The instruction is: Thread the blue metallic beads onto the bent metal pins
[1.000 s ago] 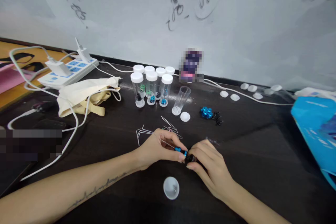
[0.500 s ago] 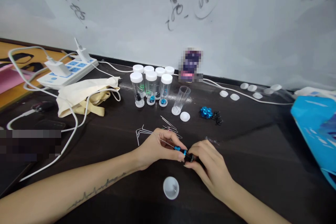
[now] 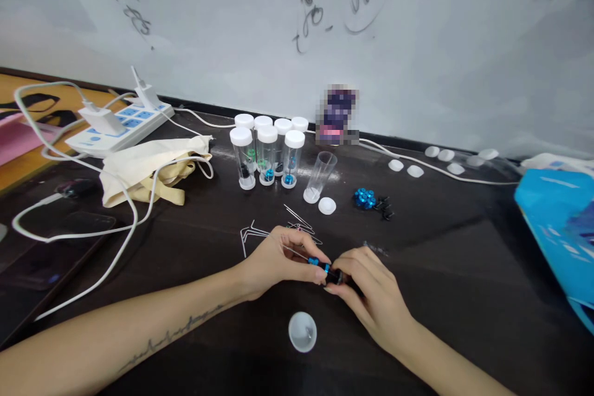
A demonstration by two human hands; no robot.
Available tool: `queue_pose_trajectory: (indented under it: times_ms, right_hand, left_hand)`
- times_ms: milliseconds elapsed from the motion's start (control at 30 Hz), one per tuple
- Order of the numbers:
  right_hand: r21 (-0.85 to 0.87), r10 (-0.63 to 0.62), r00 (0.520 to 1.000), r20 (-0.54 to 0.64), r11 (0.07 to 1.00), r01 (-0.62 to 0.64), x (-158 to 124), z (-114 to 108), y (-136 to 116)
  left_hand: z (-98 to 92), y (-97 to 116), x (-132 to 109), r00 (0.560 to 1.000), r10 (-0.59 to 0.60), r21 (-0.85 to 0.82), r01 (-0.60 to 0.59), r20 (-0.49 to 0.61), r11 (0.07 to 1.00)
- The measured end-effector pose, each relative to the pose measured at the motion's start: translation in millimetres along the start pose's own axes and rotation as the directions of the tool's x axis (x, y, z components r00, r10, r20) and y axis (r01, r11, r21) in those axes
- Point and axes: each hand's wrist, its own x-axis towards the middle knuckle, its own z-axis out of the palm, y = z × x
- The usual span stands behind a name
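Thumb and fingers of my left hand pinch a small blue and black part, from which a thin metal rod runs back under the palm. On its right end, the fingertips of my right hand are closed on the black portion, partly hidden by the fingers. Just behind my left hand lie several bent metal rods. A small white cup stands in front of the hands. Further back are a clear open tube, a white cap, blue pieces and black screws.
Several white-capped tubes stand behind the rods. White caps lie at the back right, near a blue bag. At left are a cream cloth bag, a power strip and looping white cables.
My right fingertips have shifted very slightly on the black portion. Otherwise the hands and the objects on the table stay where they were.
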Motion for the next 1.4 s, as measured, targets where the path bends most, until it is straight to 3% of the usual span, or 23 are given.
queue_pose_trajectory:
  times_ms: [233,567,867,1100,1400]
  right_hand:
    - [0.031,-0.009,0.999,0.041,0.999,0.008,1.6,0.2,0.5]
    - [-0.006,-0.057,0.998,-0.039,0.998,0.057,-2.1,-0.2,3.1]
    - [-0.004,0.000,1.000,0.022,1.000,0.000,3.2,0.0,-0.2]
    - [-0.012,-0.032,0.999,-0.037,0.999,0.032,1.0,-0.9,0.0]
    - [0.006,-0.016,0.999,0.034,1.000,0.016,2.5,-0.7,0.5]
  left_hand:
    - [1.3,1.7,-0.1,1.000,-0.004,0.038,0.003,0.017,0.999]
    - [0.2,1.1,-1.0,1.000,-0.013,0.008,0.013,0.001,1.000]
    - [1.0,1.9,-1.0,1.000,-0.010,0.016,0.010,0.002,1.000]
    - [-0.4,0.0,-0.4,1.000,-0.008,-0.006,0.008,0.002,1.000]
    - [1.8,2.2,-1.1,1.000,-0.018,0.025,0.018,0.012,1.000]
